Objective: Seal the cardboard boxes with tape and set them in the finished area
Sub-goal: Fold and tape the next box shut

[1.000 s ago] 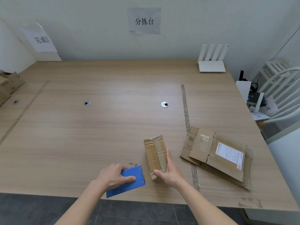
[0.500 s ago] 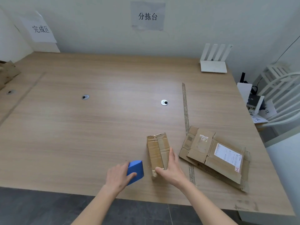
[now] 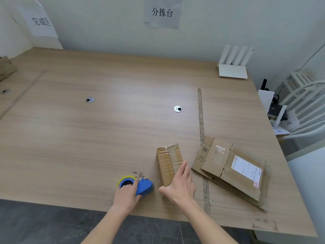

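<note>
A small brown cardboard box lies on the wooden table near its front edge, flaps closed along a middle seam. My right hand rests flat on the box's near end and holds it down. Just left of it, my left hand grips a blue tape dispenser with a yellowish tape roll, held on its side just above the table. A sign for the finished area hangs on the wall at far left, with cardboard boxes below it at the left edge.
Flattened cardboard boxes with a shipping label lie right of the small box. A tape strip runs along the table. A white router stands at the back right. A white chair is off the table's right side.
My left hand has turned the blue tape dispenser, so its tape roll now shows. My right hand stays on the box. The camera has moved closer and slightly left.
</note>
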A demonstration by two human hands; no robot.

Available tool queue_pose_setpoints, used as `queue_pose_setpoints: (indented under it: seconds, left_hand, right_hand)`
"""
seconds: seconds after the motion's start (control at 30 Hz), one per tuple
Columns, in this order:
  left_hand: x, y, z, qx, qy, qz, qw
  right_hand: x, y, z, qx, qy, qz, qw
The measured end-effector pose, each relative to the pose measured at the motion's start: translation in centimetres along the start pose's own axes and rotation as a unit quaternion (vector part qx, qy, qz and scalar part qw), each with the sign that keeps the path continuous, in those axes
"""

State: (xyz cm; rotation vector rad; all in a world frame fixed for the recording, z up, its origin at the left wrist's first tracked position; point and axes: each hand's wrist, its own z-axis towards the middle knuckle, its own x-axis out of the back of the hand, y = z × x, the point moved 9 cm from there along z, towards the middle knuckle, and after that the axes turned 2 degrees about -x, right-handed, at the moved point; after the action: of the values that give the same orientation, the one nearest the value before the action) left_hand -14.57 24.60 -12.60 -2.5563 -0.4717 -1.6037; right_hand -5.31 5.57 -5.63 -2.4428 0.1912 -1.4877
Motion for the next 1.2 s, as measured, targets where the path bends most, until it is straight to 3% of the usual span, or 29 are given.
queue_pose_setpoints:
  seconds: [0.13, 0.23, 0.3, 0.43, 0.5, 0.6, 0.7, 0.77, 0.83, 1.03, 1.2]
  left_hand:
    - [1.5, 0.6, 0.2, -0.019, 0.005, -0.066, 0.998]
    - [7.0, 2.7, 0.5, -0.099, 0.129, -0.162, 0.973]
    - [10.9, 4.7, 0.7, -0.166, 0.210, -0.149, 0.952]
    - [13.8, 10.1, 1.4, -0.272, 0.183, -0.050, 0.943]
    - [14.0, 11.8, 1.5, -0.286, 0.170, -0.037, 0.942]
    - [14.7, 12.7, 1.5, -0.232, 0.197, -0.076, 0.950]
    - [14.7, 12.6, 1.5, -0.125, 0.211, -0.095, 0.965]
    - [13.8, 12.4, 1.7, -0.064, 0.194, -0.092, 0.975]
    - [12.8, 12.5, 1.7, -0.025, 0.176, -0.098, 0.979]
    - [9.7, 12.4, 1.7, -0.038, 0.118, -0.226, 0.966]
    - [7.9, 11.6, 0.9, -0.078, 0.105, -0.305, 0.943]
  right_hand:
    - [0.7, 0.4, 0.0, 0.044, -0.024, -0.017, 0.999]
    - [3.6, 1.2, 0.7, 0.138, 0.001, -0.074, 0.988]
    - [5.7, 1.5, 1.1, 0.219, 0.004, -0.129, 0.967]
    - [9.4, 1.0, 1.8, 0.367, 0.006, -0.231, 0.901]
    - [11.0, 0.6, 2.1, 0.403, 0.015, -0.253, 0.879]
    - [13.2, 0.8, 2.9, 0.376, 0.054, -0.233, 0.895]
    - [14.2, 2.9, 3.9, 0.263, 0.116, -0.043, 0.957]
    - [11.8, 4.8, 4.2, 0.174, 0.068, 0.149, 0.971]
    - [8.7, 5.0, 3.3, 0.144, -0.011, 0.263, 0.954]
    - [4.3, 5.1, 3.5, 0.115, -0.056, 0.308, 0.943]
    - [2.9, 4.5, 3.3, 0.133, -0.054, 0.266, 0.953]
